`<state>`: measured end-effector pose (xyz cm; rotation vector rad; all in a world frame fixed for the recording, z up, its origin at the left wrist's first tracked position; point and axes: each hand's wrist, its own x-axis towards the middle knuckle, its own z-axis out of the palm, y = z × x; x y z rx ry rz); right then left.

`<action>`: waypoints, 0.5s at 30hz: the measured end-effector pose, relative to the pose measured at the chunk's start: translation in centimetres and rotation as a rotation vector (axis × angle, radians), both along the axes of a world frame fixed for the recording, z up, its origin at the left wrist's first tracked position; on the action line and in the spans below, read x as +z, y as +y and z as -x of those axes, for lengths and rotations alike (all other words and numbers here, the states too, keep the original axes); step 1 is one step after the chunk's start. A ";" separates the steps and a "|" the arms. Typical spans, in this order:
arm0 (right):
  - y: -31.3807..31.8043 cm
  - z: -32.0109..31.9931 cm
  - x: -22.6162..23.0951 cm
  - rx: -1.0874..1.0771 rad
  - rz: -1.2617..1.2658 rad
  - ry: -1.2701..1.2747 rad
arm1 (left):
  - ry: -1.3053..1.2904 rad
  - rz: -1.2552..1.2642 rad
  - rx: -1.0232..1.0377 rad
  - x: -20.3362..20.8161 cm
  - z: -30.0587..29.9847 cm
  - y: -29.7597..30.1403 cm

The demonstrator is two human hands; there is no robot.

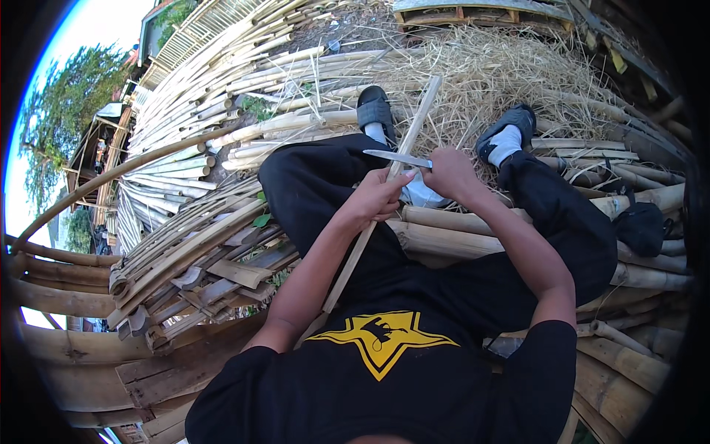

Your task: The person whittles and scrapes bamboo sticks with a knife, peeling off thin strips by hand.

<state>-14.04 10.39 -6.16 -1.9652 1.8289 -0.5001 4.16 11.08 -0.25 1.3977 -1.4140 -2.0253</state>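
Observation:
My left hand [376,194] is wrapped round a long split bamboo strip [419,117], which slants from beside my waist up past my feet. In my right hand [449,173] is the handle of a knife [396,156]. Its blade points left and lies across the strip, just above my left hand. Whether the edge bites into the strip I cannot tell. A whitish thing [423,194] shows below the knife, between my legs, partly hidden by my hands.
Bamboo poles [451,238] lie under and beside my legs. Split bamboo pieces [214,251] are stacked at the left. A heap of shavings [488,66] spreads beyond my sandalled feet. A black bag [640,228] rests at the right, and a wooden pallet [481,13] stands at the back.

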 end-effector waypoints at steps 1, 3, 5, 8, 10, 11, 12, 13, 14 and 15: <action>0.0 -0.1 -0.1 0.004 0.011 0.012 | 0.047 -0.062 0.012 -0.4 -0.2 -0.3; 0.1 -0.1 0.1 -0.001 0.024 0.018 | 0.088 -0.123 0.015 -0.7 -0.2 -0.5; 0.3 0.2 0.4 -0.013 -0.036 -0.008 | 0.145 -0.183 0.000 -0.8 0.1 -0.6; -0.6 0.8 -0.4 -0.025 -0.054 0.011 | 0.146 -0.208 0.010 -0.9 0.4 -0.3; -1.4 1.5 -0.8 -0.021 -0.062 0.018 | 0.114 -0.214 0.029 -1.3 0.5 -0.3; -1.9 1.8 -1.1 -0.012 -0.070 0.023 | 0.081 -0.220 0.054 -1.5 0.5 -0.2; -2.7 1.7 -1.6 -0.077 -0.072 0.013 | 0.073 -0.218 0.057 -1.4 0.1 -0.3; -3.9 1.7 -2.7 -0.143 -0.076 0.003 | 0.161 -0.258 0.062 -1.3 -0.4 -0.2; -8.2 6.6 -9.9 -0.344 -0.082 -0.089 | 0.255 -0.313 0.041 -1.3 -0.3 0.5; -8.5 11.3 -9.3 -0.514 -0.083 -0.206 | 0.104 -0.300 0.026 -0.4 -1.2 2.7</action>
